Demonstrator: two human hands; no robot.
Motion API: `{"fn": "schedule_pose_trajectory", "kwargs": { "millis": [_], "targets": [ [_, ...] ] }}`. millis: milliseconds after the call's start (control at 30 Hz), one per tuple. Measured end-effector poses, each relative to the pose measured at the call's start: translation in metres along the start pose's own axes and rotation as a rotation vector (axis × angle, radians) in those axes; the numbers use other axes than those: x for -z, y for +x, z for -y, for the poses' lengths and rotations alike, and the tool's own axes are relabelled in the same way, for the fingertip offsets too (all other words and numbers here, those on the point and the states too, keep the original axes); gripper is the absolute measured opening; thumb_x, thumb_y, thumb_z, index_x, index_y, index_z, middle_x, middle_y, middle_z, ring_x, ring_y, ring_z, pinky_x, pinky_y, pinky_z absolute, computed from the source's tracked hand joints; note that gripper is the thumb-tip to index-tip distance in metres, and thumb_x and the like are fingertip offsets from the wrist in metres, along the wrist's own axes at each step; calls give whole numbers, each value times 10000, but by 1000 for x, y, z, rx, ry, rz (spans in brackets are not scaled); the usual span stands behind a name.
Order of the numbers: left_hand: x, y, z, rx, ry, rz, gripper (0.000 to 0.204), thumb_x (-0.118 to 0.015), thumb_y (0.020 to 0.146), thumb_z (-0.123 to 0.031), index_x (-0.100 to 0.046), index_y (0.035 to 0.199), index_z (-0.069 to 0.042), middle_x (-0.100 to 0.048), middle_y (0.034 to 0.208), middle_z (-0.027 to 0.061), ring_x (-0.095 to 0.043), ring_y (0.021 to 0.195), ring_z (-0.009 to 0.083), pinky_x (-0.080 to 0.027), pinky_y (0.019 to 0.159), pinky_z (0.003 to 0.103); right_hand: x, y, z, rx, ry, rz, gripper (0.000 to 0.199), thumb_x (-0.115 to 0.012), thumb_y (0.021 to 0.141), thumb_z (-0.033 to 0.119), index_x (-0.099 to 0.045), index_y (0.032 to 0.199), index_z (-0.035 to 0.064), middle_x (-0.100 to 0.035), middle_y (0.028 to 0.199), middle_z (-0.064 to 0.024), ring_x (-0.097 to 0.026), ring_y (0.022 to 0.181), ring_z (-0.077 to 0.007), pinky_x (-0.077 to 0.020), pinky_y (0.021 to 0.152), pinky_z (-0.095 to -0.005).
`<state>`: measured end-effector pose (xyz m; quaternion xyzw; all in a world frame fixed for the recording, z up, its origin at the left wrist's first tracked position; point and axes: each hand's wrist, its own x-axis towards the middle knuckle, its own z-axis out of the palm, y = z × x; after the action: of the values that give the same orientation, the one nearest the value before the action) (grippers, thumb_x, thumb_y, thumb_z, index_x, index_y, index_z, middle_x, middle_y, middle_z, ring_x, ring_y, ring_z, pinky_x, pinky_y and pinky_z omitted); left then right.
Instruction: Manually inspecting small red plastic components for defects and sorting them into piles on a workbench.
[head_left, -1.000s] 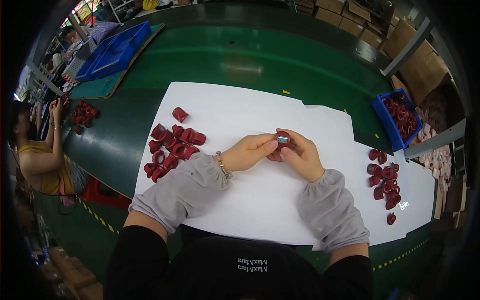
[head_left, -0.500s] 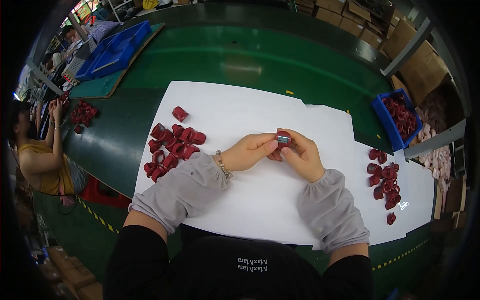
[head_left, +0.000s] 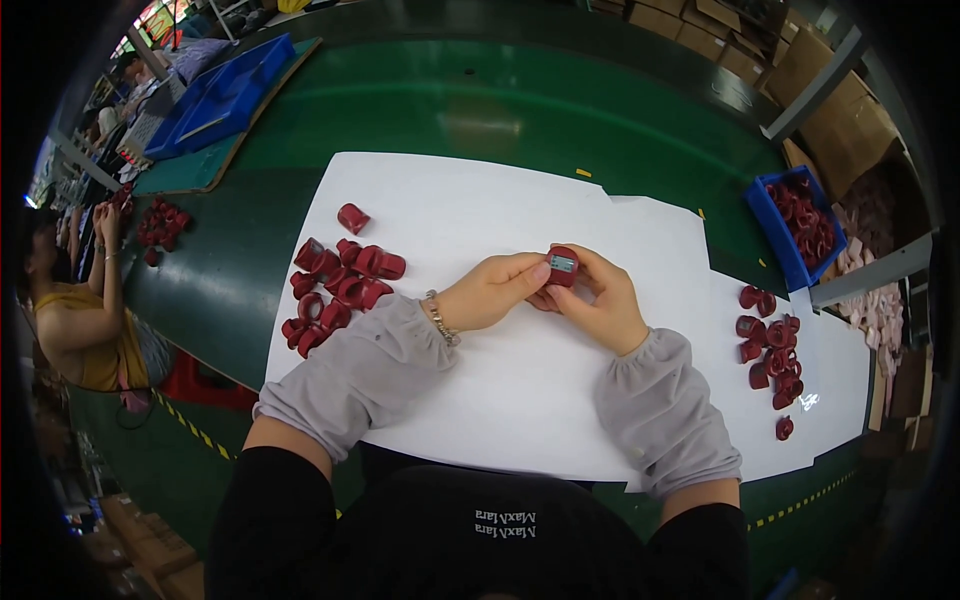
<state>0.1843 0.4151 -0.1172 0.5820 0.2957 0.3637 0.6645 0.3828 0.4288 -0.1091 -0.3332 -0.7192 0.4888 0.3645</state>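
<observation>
Above the white sheet [head_left: 500,395], both hands hold one small dark-red ring-shaped device [head_left: 562,279] with a little grey screen facing up toward me. My left hand [head_left: 488,293] pinches its left side between thumb and fingers. On the other side, my right hand [head_left: 612,308] grips it with the thumb low on the front and fingers behind. The fingers hide part of the device's back. Left of my left hand lies a loose group of similar red devices [head_left: 350,290], and a single one [head_left: 352,217] sits just beyond them.
Another cluster of red devices [head_left: 780,352] lies on the sheet at the right. Beyond it stands a blue bin [head_left: 770,222] full of red pieces, near a metal post [head_left: 875,270]. Blue trays [head_left: 220,108] rest at the far left. A co-worker [head_left: 85,320] sits at the left, near more red pieces [head_left: 162,225].
The red device has tipped in my fingers, so its screen and front now show more fully. Both hands still hold it. The whole view has shifted slightly.
</observation>
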Motion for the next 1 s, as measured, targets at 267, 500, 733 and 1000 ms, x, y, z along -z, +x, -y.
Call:
{"fn": "schedule_pose_trajectory", "kwargs": {
  "millis": [267, 500, 733, 1000],
  "targets": [
    [0, 1, 0, -8, 13, 26, 419, -367, 1010, -334, -527, 1164, 21, -601, 1042, 97, -603, 941, 176, -485, 863, 307, 0, -1, 2, -17, 52, -1, 441, -630, 801, 20, -498, 1219, -32, -595, 1103, -103, -578, 1028, -185, -454, 936, -334],
    [1, 1, 2, -18, -18, 37, 356, -439, 993, -243, -501, 1207, 35, -592, 1035, 85, -584, 954, 160, -481, 869, 312, 4, -2, -4, 2, 121, 36, 452, -565, 827, 11, -467, 1265, -42, -575, 1140, -108, -552, 1063, -189, -429, 961, -340],
    [-1, 1, 1, -5, -88, 46, 350, -474, 978, -178, -472, 1253, 40, -585, 1069, 87, -573, 977, 155, -473, 895, 317, 4, -2, -4, 13, 136, 45, 430, -516, 846, -6, -463, 1271, -47, -572, 1147, -113, -546, 1073, -193, -417, 970, -339],
    [-2, 0, 0, -9, -66, 39, 343, -475, 975, -154, -467, 1258, 39, -584, 1076, 84, -567, 978, 148, -471, 897, 313, 4, -3, -4, 16, 133, 47, 428, -541, 852, 22, -465, 1268, -44, -576, 1135, -110, -547, 1069, -192, -424, 960, -339]
  ]
}}
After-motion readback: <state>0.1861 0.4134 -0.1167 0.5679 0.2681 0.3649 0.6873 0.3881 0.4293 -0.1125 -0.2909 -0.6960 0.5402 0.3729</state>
